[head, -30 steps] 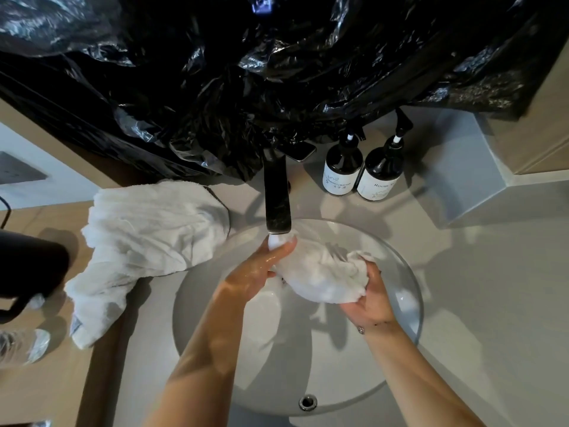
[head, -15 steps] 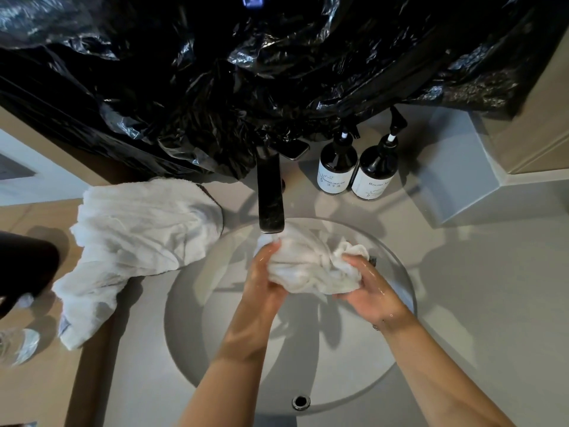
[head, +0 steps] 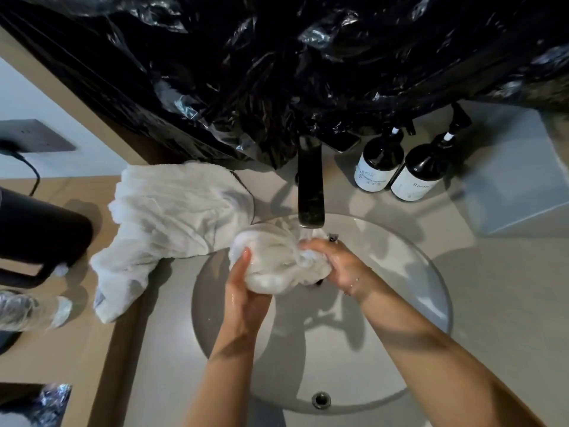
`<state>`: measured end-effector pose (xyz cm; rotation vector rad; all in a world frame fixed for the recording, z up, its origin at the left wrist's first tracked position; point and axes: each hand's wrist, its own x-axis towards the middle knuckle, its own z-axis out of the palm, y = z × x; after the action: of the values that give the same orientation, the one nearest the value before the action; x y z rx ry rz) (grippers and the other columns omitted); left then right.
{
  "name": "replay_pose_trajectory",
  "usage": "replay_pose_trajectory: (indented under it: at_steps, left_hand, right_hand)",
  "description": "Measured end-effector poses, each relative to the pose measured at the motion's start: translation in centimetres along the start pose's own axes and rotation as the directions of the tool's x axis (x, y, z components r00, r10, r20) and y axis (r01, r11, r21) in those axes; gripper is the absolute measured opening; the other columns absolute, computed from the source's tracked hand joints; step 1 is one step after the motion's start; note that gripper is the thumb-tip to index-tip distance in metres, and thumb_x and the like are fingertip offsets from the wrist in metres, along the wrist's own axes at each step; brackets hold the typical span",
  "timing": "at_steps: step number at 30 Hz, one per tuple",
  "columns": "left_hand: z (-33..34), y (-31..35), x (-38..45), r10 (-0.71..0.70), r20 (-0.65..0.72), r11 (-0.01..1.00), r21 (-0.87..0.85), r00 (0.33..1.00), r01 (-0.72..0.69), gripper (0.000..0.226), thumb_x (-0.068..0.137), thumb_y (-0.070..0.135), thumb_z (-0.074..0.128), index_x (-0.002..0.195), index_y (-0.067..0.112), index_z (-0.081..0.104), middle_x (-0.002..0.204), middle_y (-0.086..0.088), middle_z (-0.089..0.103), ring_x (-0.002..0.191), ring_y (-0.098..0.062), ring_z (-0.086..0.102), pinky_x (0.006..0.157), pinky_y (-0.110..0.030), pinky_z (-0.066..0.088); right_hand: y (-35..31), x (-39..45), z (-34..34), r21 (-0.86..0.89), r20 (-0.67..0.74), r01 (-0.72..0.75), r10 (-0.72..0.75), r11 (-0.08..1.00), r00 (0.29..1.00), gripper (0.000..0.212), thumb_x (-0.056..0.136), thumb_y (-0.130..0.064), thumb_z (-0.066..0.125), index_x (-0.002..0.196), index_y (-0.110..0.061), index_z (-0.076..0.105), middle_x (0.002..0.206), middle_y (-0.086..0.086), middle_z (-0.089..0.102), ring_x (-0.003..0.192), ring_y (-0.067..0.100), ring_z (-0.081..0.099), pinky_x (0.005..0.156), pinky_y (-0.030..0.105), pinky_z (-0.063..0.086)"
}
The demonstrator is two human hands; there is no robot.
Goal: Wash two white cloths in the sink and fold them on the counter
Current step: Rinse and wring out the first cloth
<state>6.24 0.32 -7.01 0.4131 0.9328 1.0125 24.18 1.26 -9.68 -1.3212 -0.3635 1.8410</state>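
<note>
- left hand grips the wet white cloth from its near-left side, fingers curled round the bunched fabric, thumb up against it
- right hand grips the same cloth from the right, fingers wrapped over the twisted end, knuckles up; thin bracelet at its wrist
- the cloth is a tight wad between both hands, held over the round sink, clear of the basin floor
- black faucet sits just beyond the hands; water stream falls from the spout onto the right hand's fingers and the cloth's right end
- second white cloth lies crumpled on the surface, left of and beyond the left hand, one end trailing toward the near side; its right edge reaches the sink rim, close to the held cloth; contact between the two not discernible
- overflow hole in the basin wall, on the near side between the two forearms
- two dark pump bottles with white labels stand beyond the right hand, right of the faucet, side by side
- black plastic sheeting hangs across the wall beyond both hands, lower edge draping over the faucet base
- far left of the left hand: a black appliance with a cord, and a clear plastic bottle lying nearer
</note>
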Motion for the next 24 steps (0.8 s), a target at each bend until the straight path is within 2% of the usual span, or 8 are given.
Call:
replay_pose_trajectory:
  at_steps: [2, 4, 7, 11, 16, 19, 21, 24]
  left_hand:
    - [-1.0, 0.5, -0.4, -0.031, -0.034, 0.998, 0.059, 0.999, 0.033, 0.06, 0.101, 0.038, 0.042, 0.139, -0.008, 0.042, 0.139, -0.035, 0.045, 0.134, -0.047, 0.04, 0.114, -0.059, 0.026]
    - [-1.9, 0.9, -0.3, -0.085, -0.111, 0.993, 0.077, 0.99, 0.094, 0.064, 0.092, 0.042, 0.059, 0.139, -0.001, 0.048, 0.134, -0.029, 0.054, 0.128, -0.04, 0.05, 0.108, -0.052, 0.035]
    - [-2.5, 1.4, -0.6, -0.193, -0.035, 0.98, 0.04, 0.981, 0.194, 0.057, 0.098, 0.044, 0.052, 0.138, 0.003, 0.051, 0.135, -0.026, 0.054, 0.121, -0.04, 0.054, 0.097, -0.048, 0.046]
    - [-2.9, 1.3, -1.1, -0.26, -0.021, 0.963, -0.086, 0.965, 0.257, 0.058, 0.103, 0.042, 0.044, 0.145, 0.002, 0.04, 0.146, -0.029, 0.042, 0.137, -0.045, 0.038, 0.117, -0.063, 0.017]
    - [-0.9, 0.3, -0.3, -0.134, 0.031, 0.991, 0.016, 0.99, 0.134, 0.053, 0.103, 0.039, 0.042, 0.143, 0.003, 0.044, 0.141, -0.028, 0.048, 0.133, -0.041, 0.045, 0.116, -0.06, 0.023]
    - [0.8, -0.1, 0.9, -0.168, -0.018, 0.986, 0.008, 0.986, 0.168, 0.059, 0.103, 0.043, 0.036, 0.142, 0.0, 0.043, 0.143, -0.029, 0.046, 0.134, -0.041, 0.044, 0.117, -0.057, 0.024]
    - [2.0, -0.6, 0.7, -0.205, 0.03, 0.978, -0.02, 0.978, 0.205, 0.062, 0.104, 0.045, 0.029, 0.142, -0.002, 0.042, 0.143, -0.028, 0.045, 0.135, -0.038, 0.044, 0.117, -0.05, 0.028]
    - [3.3, -1.8, 1.5, -0.181, 0.051, 0.982, 0.062, 0.982, 0.178, 0.041, 0.1, 0.042, 0.047, 0.124, 0.012, 0.058, 0.118, -0.005, 0.071, 0.107, -0.017, 0.068, 0.093, -0.034, 0.054]
  right_hand:
    - [-0.6, 0.7, 0.3, -0.055, 0.023, 0.0, 0.002, 0.999, 1.0, 0.051, 0.064, -0.022, 0.083, 0.106, 0.003, 0.069, 0.102, 0.023, 0.069, 0.084, 0.034, 0.069, 0.073, 0.04, 0.055]
    - [-1.2, 1.2, 0.6, -0.087, 0.032, 0.019, -0.017, 0.996, 0.999, 0.056, 0.061, -0.019, 0.084, 0.109, 0.002, 0.068, 0.106, 0.023, 0.069, 0.093, 0.035, 0.068, 0.081, 0.04, 0.054]
    - [-1.7, 1.6, 0.8, -0.13, 0.074, 0.053, -0.043, 0.99, 0.996, 0.047, 0.065, -0.009, 0.08, 0.108, 0.005, 0.067, 0.105, 0.023, 0.068, 0.098, 0.036, 0.067, 0.087, 0.04, 0.054]
    - [-1.8, 0.9, 0.6, -0.091, 0.096, 0.077, -0.068, 0.993, 0.993, 0.04, 0.066, -0.006, 0.076, 0.103, 0.006, 0.067, 0.098, 0.019, 0.067, 0.095, 0.033, 0.065, 0.088, 0.039, 0.051]
    - [-1.1, -0.4, -1.3, 0.07, 0.151, 0.049, -0.059, 0.996, 0.987, 0.065, 0.071, -0.017, 0.077, 0.121, 0.015, 0.051, 0.121, 0.028, 0.055, 0.117, 0.039, 0.055, 0.109, 0.049, 0.035]
    - [-1.3, -1.3, -2.6, 0.199, 0.106, 0.015, -0.037, 0.98, 0.994, 0.036, 0.068, -0.018, 0.077, 0.1, -0.006, 0.067, 0.106, 0.016, 0.059, 0.107, 0.036, 0.056, 0.098, 0.044, 0.044]
    - [-1.3, -2.3, -3.5, 0.301, 0.098, 0.003, -0.034, 0.954, 0.995, 0.019, 0.074, -0.016, 0.071, 0.091, -0.012, 0.068, 0.101, 0.012, 0.061, 0.107, 0.034, 0.055, 0.103, 0.043, 0.041]
    - [-1.0, -3.8, -4.4, 0.385, 0.092, 0.033, -0.074, 0.922, 0.993, 0.027, 0.088, -0.019, 0.051, 0.105, -0.008, 0.07, 0.102, 0.014, 0.069, 0.1, 0.03, 0.064, 0.089, 0.039, 0.052]
